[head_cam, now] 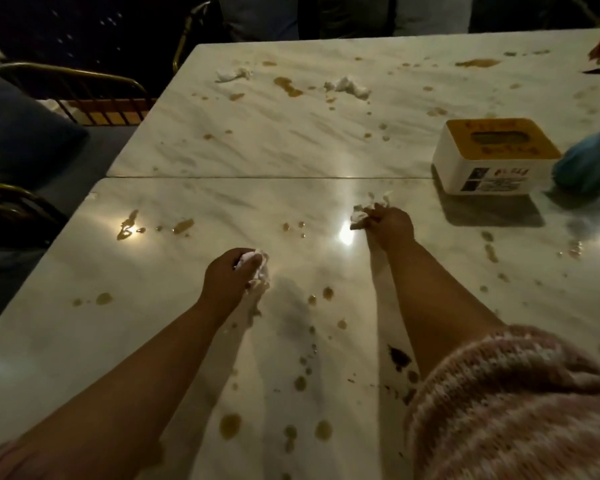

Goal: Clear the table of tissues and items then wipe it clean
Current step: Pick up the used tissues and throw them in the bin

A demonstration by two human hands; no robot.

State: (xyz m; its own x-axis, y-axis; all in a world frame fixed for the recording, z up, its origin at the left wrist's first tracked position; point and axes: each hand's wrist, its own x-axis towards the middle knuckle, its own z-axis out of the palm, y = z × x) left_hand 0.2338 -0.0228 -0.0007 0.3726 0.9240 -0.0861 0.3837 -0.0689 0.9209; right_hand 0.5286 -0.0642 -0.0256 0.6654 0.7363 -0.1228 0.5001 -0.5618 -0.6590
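Both arms stretched over the marble table (160,320). Left hand (227,277) fingers curled round a crumpled tissue (258,266); right hand (390,226) pinches another tissue (364,211) (nearer the tissue box (492,157)).

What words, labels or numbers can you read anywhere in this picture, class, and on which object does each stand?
Lid of the tissue box: reddish marks above and below the slot, too blurred to read.
Front label of the box: red characters and small print, too blurred to read.
No other writing shows.
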